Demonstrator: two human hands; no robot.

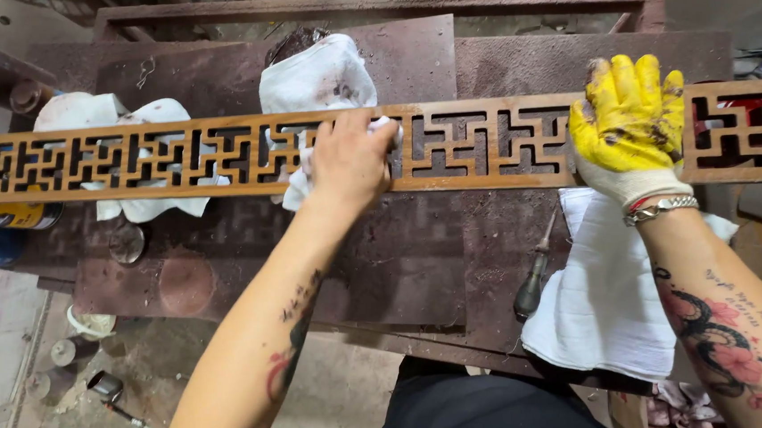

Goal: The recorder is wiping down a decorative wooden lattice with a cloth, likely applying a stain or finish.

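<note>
A long carved wooden lattice panel (171, 157) with a geometric fretwork pattern lies across a dark stained workbench (420, 265). My left hand (350, 158), bare, presses a white rag (303, 179) against the panel near its middle. My right hand (630, 125), in a yellow and white glove smeared with brown stain, lies flat on the panel toward its right end, fingers spread over the top edge.
Stained white cloths lie behind the panel (318, 75) and at the left (115, 112). A folded white cloth (602, 306) and a dark-handled tool (533, 279) rest on the bench at the right. Cans (6, 216) stand at the left. Small containers (89, 322) sit on the floor.
</note>
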